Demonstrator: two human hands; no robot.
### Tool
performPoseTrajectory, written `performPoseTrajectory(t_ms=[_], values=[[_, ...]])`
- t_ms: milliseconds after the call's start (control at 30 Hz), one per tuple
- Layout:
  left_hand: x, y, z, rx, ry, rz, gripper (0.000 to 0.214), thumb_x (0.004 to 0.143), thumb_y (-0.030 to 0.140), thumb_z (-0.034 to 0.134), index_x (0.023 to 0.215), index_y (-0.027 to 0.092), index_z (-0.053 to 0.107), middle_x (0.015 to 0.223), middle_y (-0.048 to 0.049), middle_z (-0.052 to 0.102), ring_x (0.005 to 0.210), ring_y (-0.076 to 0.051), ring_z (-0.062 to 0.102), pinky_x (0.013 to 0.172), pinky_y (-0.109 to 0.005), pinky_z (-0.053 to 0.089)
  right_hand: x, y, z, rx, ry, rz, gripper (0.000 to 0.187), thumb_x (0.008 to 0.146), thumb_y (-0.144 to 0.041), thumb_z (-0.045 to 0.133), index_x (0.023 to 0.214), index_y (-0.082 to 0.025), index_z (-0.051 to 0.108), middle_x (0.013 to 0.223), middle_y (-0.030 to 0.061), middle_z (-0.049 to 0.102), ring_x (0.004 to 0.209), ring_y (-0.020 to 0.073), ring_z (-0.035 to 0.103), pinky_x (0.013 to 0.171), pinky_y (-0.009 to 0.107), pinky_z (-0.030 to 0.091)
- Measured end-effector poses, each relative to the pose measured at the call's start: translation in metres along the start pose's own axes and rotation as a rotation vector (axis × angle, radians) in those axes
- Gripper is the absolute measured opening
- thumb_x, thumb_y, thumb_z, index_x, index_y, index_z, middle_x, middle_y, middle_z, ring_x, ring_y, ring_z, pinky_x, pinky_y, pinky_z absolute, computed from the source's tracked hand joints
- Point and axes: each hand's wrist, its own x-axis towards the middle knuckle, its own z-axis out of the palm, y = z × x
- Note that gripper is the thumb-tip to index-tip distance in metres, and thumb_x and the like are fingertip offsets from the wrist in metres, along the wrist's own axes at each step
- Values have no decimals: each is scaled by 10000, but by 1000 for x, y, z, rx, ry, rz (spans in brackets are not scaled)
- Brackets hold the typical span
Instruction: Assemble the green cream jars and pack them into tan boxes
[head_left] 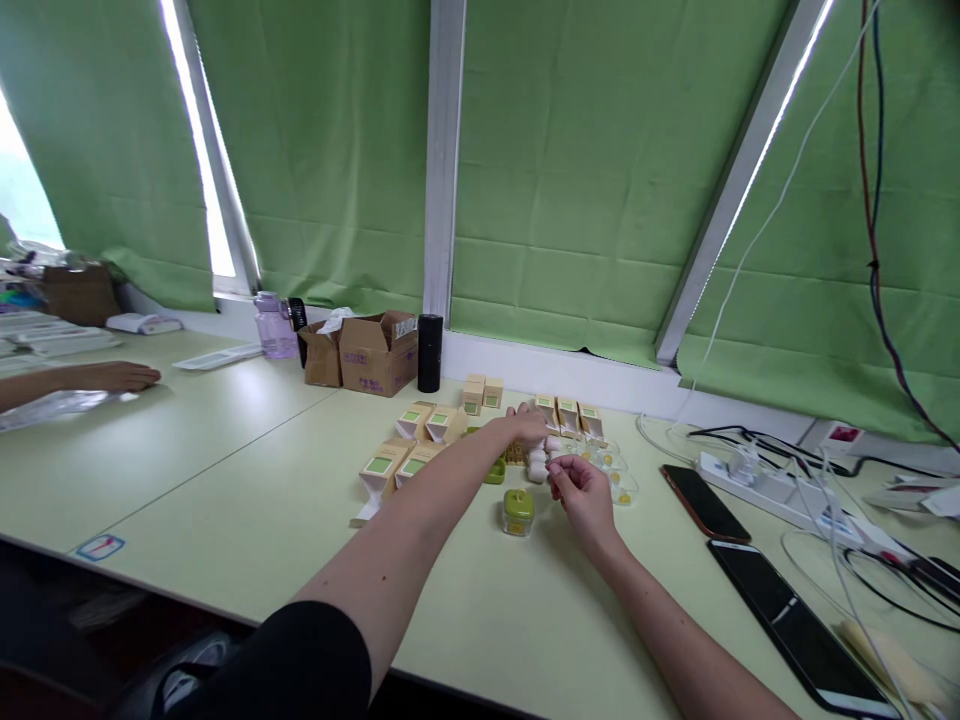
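My left hand (529, 426) reaches across the table, close to the open cartons at the back. Its fingers are mostly hidden behind the hand, so I cannot tell what they hold. My right hand (583, 492) is closed in a pinch beside several small white rounded pieces (537, 466); anything between its fingertips is too small to make out. In front of the hands stands a small clear square jar with a green lid (518, 511). Behind it are a green piece (496, 471) and brown gridded pieces (515, 454), partly covered by my left arm.
Small cartons with green labels (380, 464) stand left of my arm, more (568, 415) behind my hands. Clear containers with yellow spots (621, 485) lie right. Phones (705, 503), a power strip (772, 492) and cables line the right side. Another person's hand (124, 376) rests far left.
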Motion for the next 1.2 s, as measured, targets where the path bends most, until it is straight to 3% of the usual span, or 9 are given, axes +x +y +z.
performPoseTrajectory(t_ms=[200,333,467,567,733,1000,1200], values=[[5,2,6,23,26,-42,384,1035,383,677,1354,173,639,1366,-122,660,1170,-264,688,988,-483,615,0,0,-1,-10,0,-9,443,785,-651,787,791,-215,712,562,-2,608,528,172,522,485,272,345],[-5,-6,-2,2,92,-32,407,1028,392,685,1365,169,633,1394,-126,646,1215,-282,671,1023,-513,595,0,-1,0,-13,8,-18,437,780,-650,785,776,-220,710,561,-2,607,533,176,523,500,281,359],[-19,-19,-18,-44,176,-18,339,1068,304,507,1359,219,660,1556,-99,563,1430,-327,514,1229,-601,398,0,-2,0,-6,19,-27,430,782,-638,790,789,-215,716,576,1,612,549,180,534,510,286,375],[-34,-27,-30,-88,251,26,443,1019,210,446,1423,199,626,1620,-103,497,1517,-312,422,1304,-534,303,1,-1,0,3,32,-29,417,779,-621,792,806,-210,723,609,8,627,571,183,544,515,288,383],[-80,-30,-41,-163,376,136,487,1019,189,412,1481,183,564,1645,-126,428,1511,-245,453,1296,-413,361,3,0,-2,19,46,-31,377,776,-563,787,869,-201,742,682,25,667,624,188,570,520,281,396],[-177,1,-39,-101,516,281,513,1085,340,430,1582,215,454,1679,-139,384,1467,-303,512,1234,-501,464,4,1,-1,64,49,-72,411,795,-537,803,1011,-193,743,844,50,729,674,177,613,534,273,445],[-214,18,-22,115,530,355,489,1082,292,404,1558,184,436,1593,-179,485,1372,-337,599,1056,-507,585,4,-9,0,192,17,-34,556,803,-647,823,1116,-200,716,933,87,789,721,195,692,619,312,532]])
